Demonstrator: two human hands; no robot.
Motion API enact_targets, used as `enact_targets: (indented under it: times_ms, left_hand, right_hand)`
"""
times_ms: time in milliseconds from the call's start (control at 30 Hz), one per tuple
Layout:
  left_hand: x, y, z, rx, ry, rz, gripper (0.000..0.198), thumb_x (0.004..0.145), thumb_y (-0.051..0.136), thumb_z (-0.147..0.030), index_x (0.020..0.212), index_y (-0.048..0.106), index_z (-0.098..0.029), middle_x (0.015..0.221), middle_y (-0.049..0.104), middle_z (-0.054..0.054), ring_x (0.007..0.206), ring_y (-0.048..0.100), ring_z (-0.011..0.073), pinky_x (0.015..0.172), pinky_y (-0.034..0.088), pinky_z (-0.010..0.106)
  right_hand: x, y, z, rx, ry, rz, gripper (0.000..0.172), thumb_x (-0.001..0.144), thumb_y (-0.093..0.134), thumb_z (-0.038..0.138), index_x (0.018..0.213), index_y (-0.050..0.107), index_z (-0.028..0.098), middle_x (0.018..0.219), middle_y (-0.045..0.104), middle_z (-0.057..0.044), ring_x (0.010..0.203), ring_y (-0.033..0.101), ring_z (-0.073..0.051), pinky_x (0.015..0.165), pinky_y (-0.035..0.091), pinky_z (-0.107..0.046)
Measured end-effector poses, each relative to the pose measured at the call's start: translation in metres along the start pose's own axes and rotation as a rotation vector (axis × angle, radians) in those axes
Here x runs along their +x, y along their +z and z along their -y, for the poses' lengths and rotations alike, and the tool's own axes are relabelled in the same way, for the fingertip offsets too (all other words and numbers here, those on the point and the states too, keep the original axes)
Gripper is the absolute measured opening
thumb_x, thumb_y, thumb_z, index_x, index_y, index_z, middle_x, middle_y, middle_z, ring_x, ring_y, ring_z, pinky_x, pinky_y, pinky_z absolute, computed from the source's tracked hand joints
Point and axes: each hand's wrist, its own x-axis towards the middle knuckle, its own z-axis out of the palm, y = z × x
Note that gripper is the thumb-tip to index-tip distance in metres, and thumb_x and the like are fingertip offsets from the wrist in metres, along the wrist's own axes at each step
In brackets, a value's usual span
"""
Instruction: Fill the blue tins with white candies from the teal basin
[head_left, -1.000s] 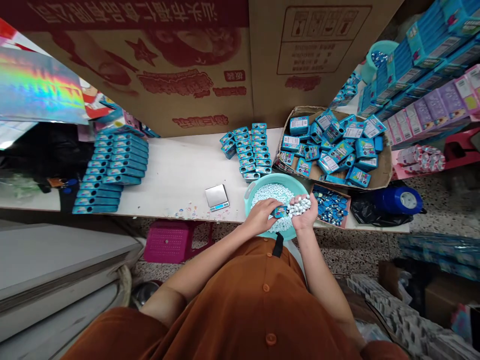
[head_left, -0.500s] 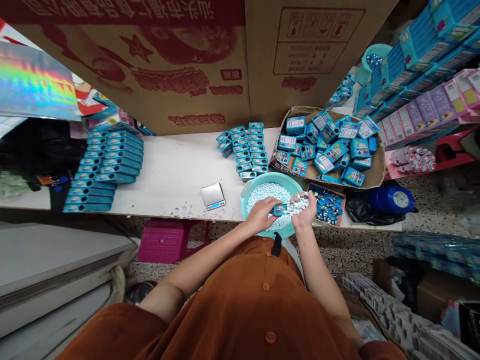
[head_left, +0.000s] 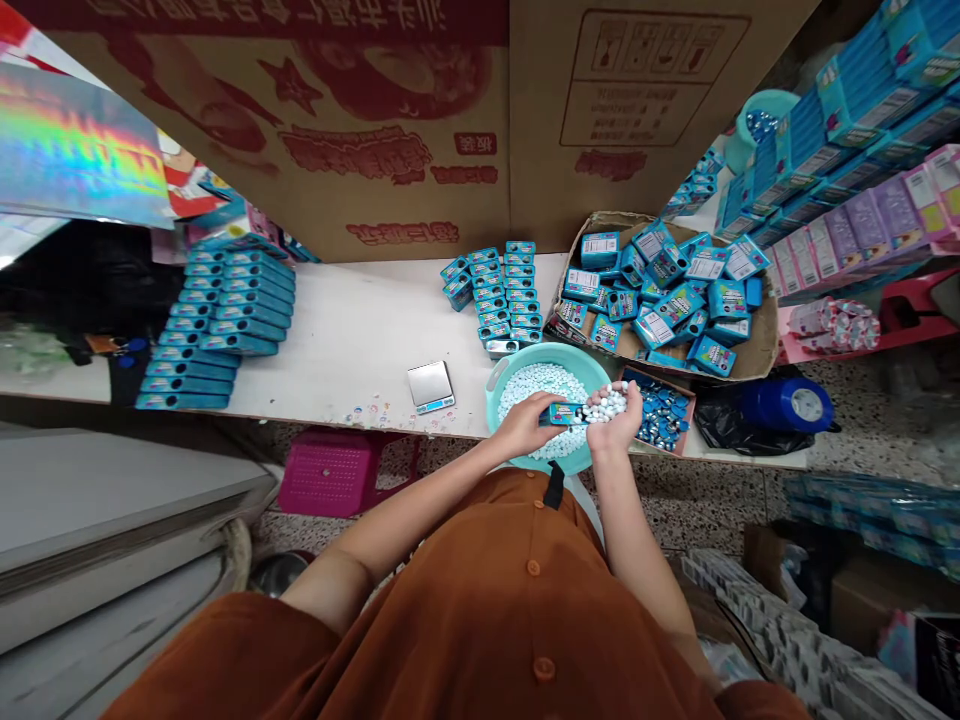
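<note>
My left hand point(head_left: 527, 426) grips a small blue printed tin point(head_left: 561, 413) on its side, its end turned toward my other palm. Cupped beside it, my right hand point(head_left: 619, 428) is full of small white pellets point(head_left: 604, 404), some lying right against the tin's end. Both hands are over a turquoise basin point(head_left: 496, 385), which holds many more of the same white pellets. Behind the basin stand rows of similar blue tins point(head_left: 491, 303) with dark round holes in their tops.
A small digital scale point(head_left: 431, 386) lies left of the basin. A cardboard tray point(head_left: 765, 335) heaped with blue tins is at the back right, near a box of blue and silver caps point(head_left: 664, 412). Stacked blue tins point(head_left: 214, 325) stand left; a large carton point(head_left: 412, 120) blocks the back.
The tin now shows more of its length and lies more level beside my right palm. My right hand has shifted slightly right with the pellets. The whole view has also moved a little.
</note>
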Motion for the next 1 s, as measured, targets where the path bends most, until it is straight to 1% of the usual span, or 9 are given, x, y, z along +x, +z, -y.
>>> enact_targets:
  times_ms: [33, 100, 167, 233, 367, 467, 733, 833, 1000]
  left_hand:
    - [-0.001, 0.001, -0.001, -0.002, -0.006, -0.009, 0.042, 0.073, 0.068, -0.028, 0.113, 0.058, -0.022, 0.112, 0.061, 0.008, 0.106, 0.057, 0.0242, 0.092, 0.044, 0.037]
    - [-0.002, 0.001, -0.004, 0.027, 0.036, -0.011, 0.042, 0.075, 0.065, -0.026, 0.116, 0.056, -0.023, 0.113, 0.060, 0.008, 0.108, 0.055, 0.0242, 0.092, 0.043, 0.038]
    - [-0.004, 0.002, -0.006, 0.073, 0.100, 0.001, 0.041, 0.078, 0.061, -0.024, 0.119, 0.054, -0.024, 0.115, 0.059, 0.008, 0.110, 0.054, 0.0240, 0.093, 0.042, 0.039]
    - [-0.004, 0.002, -0.007, 0.091, 0.126, 0.003, 0.040, 0.080, 0.060, -0.026, 0.119, 0.054, -0.024, 0.115, 0.059, 0.008, 0.110, 0.054, 0.0239, 0.093, 0.042, 0.039]
    - [-0.002, 0.006, -0.004, 0.026, 0.058, -0.028, 0.041, 0.077, 0.064, -0.032, 0.116, 0.055, -0.021, 0.114, 0.060, 0.009, 0.108, 0.056, 0.0241, 0.091, 0.044, 0.037]
    - [-0.001, 0.008, -0.003, 0.002, 0.062, -0.028, 0.041, 0.077, 0.064, -0.032, 0.115, 0.056, -0.020, 0.113, 0.060, 0.009, 0.107, 0.056, 0.0243, 0.091, 0.045, 0.037]
    - [-0.001, 0.006, -0.008, 0.004, 0.092, -0.040, 0.040, 0.078, 0.062, -0.032, 0.116, 0.055, -0.022, 0.114, 0.060, 0.010, 0.109, 0.055, 0.0245, 0.091, 0.045, 0.037]
    - [-0.001, 0.005, -0.008, 0.001, 0.110, -0.055, 0.040, 0.079, 0.062, -0.033, 0.116, 0.055, -0.022, 0.115, 0.060, 0.010, 0.109, 0.055, 0.0245, 0.092, 0.044, 0.037]
    - [-0.002, 0.007, -0.009, -0.003, 0.106, -0.069, 0.040, 0.079, 0.062, -0.032, 0.117, 0.055, -0.022, 0.116, 0.059, 0.009, 0.110, 0.055, 0.0236, 0.092, 0.045, 0.038]
  right_hand:
    - [-0.002, 0.001, 0.000, 0.037, -0.028, -0.007, 0.029, 0.076, 0.053, 0.047, 0.067, 0.042, 0.021, 0.056, 0.045, 0.007, 0.047, 0.046, -0.005, 0.044, 0.040, -0.017]
    - [-0.006, 0.004, 0.001, 0.086, -0.077, -0.022, 0.025, 0.074, 0.056, 0.042, 0.068, 0.046, 0.020, 0.058, 0.047, 0.006, 0.049, 0.047, -0.005, 0.044, 0.040, -0.018]
    - [-0.010, 0.007, 0.002, 0.066, -0.119, -0.022, 0.025, 0.074, 0.057, 0.042, 0.069, 0.047, 0.020, 0.059, 0.048, 0.006, 0.050, 0.048, -0.006, 0.045, 0.040, -0.018]
    - [-0.013, 0.008, 0.003, 0.048, -0.156, -0.023, 0.025, 0.074, 0.057, 0.043, 0.069, 0.047, 0.020, 0.060, 0.048, 0.006, 0.051, 0.049, -0.006, 0.047, 0.041, -0.018]
    - [-0.014, 0.010, 0.006, 0.048, -0.151, -0.037, 0.025, 0.074, 0.055, 0.043, 0.068, 0.048, 0.020, 0.060, 0.047, 0.006, 0.050, 0.048, -0.005, 0.046, 0.040, -0.018]
    - [-0.014, 0.010, 0.007, 0.060, -0.149, -0.052, 0.023, 0.074, 0.055, 0.041, 0.067, 0.048, 0.020, 0.060, 0.047, 0.005, 0.050, 0.047, -0.006, 0.045, 0.040, -0.018]
    - [-0.017, 0.009, 0.006, 0.006, -0.309, 0.044, 0.013, 0.072, 0.051, 0.029, 0.065, 0.054, 0.018, 0.061, 0.049, 0.004, 0.054, 0.050, -0.008, 0.052, 0.043, -0.021]
    - [-0.018, 0.010, 0.008, -0.015, -0.339, 0.074, 0.015, 0.074, 0.049, 0.030, 0.065, 0.052, 0.019, 0.059, 0.048, 0.004, 0.054, 0.050, -0.008, 0.055, 0.044, -0.022]
    - [-0.020, 0.011, 0.010, -0.094, -0.372, 0.071, 0.021, 0.076, 0.048, 0.035, 0.063, 0.050, 0.019, 0.058, 0.047, 0.004, 0.054, 0.050, -0.009, 0.057, 0.044, -0.024]
